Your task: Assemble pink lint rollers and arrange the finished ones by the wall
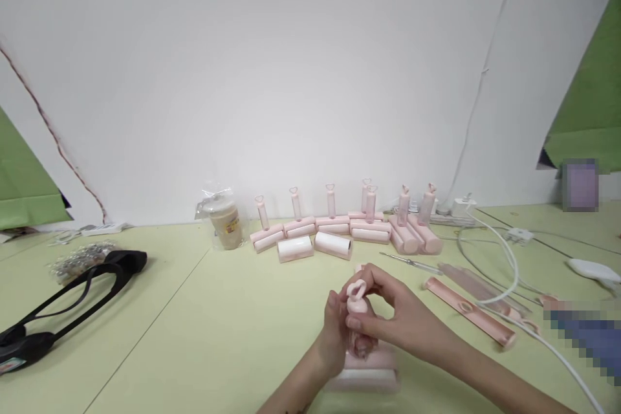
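Both hands close around the pink handle (357,305) of a lint roller, its heart-shaped loop pointing up. My left hand (332,341) wraps the handle from the left. From the right, my right hand (402,315) pinches it just under the loop with thumb and fingers. Directly below lies the roller's pink and white head (367,378), slightly blurred; whether it is joined to the handle is hidden by my hands. Behind them, two white-and-pink roller heads (295,249) lie without handles. Several lint rollers (332,225) stand along the wall, handles upright.
A bagged drink cup (226,226) stands left of the rollers. Black straps (92,278) lie at far left beside a clear bag (82,259). At right are a screwdriver (412,262), a pink half-shell (470,312) and a white cable (509,259) looping across the table.
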`<state>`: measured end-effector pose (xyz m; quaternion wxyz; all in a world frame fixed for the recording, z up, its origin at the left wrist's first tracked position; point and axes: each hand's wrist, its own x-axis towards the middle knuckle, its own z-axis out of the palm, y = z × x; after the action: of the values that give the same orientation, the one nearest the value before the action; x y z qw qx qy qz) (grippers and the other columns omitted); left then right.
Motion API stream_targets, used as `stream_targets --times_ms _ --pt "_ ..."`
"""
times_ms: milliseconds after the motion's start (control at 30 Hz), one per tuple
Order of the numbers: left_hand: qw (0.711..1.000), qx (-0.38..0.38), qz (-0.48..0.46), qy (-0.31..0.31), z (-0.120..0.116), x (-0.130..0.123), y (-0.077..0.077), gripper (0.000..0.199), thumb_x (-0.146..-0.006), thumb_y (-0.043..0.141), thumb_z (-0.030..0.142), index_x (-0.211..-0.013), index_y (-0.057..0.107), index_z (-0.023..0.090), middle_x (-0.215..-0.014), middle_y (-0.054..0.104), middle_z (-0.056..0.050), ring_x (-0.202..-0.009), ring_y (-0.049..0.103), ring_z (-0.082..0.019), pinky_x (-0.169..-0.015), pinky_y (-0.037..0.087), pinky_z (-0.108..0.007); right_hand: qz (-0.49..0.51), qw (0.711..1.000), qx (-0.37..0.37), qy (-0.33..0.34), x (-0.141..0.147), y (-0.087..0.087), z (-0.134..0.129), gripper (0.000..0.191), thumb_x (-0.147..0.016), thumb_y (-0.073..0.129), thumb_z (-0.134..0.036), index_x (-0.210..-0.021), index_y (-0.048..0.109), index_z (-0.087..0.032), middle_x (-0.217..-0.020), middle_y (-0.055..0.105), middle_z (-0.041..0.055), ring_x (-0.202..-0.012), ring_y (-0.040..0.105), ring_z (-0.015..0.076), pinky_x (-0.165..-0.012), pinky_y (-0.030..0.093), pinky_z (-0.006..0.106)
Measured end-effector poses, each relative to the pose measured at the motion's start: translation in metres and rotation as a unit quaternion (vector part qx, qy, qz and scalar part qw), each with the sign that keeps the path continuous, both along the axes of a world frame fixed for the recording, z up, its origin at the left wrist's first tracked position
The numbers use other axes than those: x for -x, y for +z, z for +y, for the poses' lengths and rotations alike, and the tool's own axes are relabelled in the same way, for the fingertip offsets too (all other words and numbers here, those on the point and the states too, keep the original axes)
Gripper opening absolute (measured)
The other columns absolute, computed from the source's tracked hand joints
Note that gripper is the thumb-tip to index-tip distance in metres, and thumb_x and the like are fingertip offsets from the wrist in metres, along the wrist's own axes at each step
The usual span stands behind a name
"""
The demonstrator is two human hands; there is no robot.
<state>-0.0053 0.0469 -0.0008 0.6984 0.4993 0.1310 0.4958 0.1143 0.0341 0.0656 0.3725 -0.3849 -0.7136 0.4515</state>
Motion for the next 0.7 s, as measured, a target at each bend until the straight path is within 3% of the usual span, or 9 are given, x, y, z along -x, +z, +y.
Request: stream_targets --times_ms 233,333,400,533,700 --pt "1.000 0.007 0.006 0.001 0.000 0.000 0.000 0.067 -0.071 0.023 0.076 -0.048 0.043 0.016 -0.034 0.032 0.005 -0.032 0.028 -0.006 -0.032 0.019 -0.019 0.007 0.997 0.074 0.017 0.004 -0.001 -0.005 0.032 -0.068 0.066 -0.028 -0.086 0.040 -0.023 -0.092 0.054 -0.0004 -0.062 0.058 0.0115 -0.057 0.051 0.027" --pt "0.999 0.023 0.019 0.009 -0.001 0.002 0.001 0.067 -0.068 0.023 0.078 -0.053 0.045 0.016 -0.035 0.033 0.006 -0.030 0.028 -0.005 -0.032 0.019 -0.019 -0.019 0.999 0.025 0.035 -0.002 0.001 -0.001 0.036 -0.073 0.062 -0.029 -0.104 0.044 -0.025 -0.101 0.054 0.0026 -0.084 0.059 0.0173 -0.068 0.051 0.029" --pt "0.999 0.034 0.034 0.019 -0.001 0.002 0.001 0.069 -0.065 0.021 0.080 -0.054 0.044 0.016 -0.034 0.033 0.006 -0.029 0.028 -0.005 -0.031 0.020 -0.018 -0.028 0.998 -0.019 0.045 -0.004 0.001 0.002 0.028 -0.079 0.056 -0.033 -0.105 0.051 -0.024 -0.101 0.055 0.0037 -0.092 0.056 0.0186 -0.074 0.049 0.029" --pt "0.998 0.008 0.057 0.040 -0.001 0.001 0.000 0.071 -0.059 0.023 0.084 -0.049 0.042 0.017 -0.033 0.036 0.006 -0.028 0.029 -0.004 -0.029 0.022 -0.017 -0.010 0.995 -0.071 0.074 -0.001 -0.002 0.006 0.021 -0.085 0.047 -0.036 -0.087 0.061 -0.020 -0.089 0.059 0.0038 -0.076 0.059 0.0154 -0.063 0.050 0.024" --pt "0.994 -0.012 0.068 0.081 -0.002 -0.005 0.002 0.060 -0.051 0.054 0.075 -0.047 0.039 0.017 -0.032 0.028 0.010 -0.026 0.020 -0.001 -0.026 0.013 -0.016 -0.034 0.985 -0.157 0.064 0.003 0.000 0.004 0.019 -0.083 0.048 -0.028 -0.081 0.064 -0.019 -0.081 0.062 0.0048 -0.082 0.058 0.0188 -0.075 0.047 0.029"
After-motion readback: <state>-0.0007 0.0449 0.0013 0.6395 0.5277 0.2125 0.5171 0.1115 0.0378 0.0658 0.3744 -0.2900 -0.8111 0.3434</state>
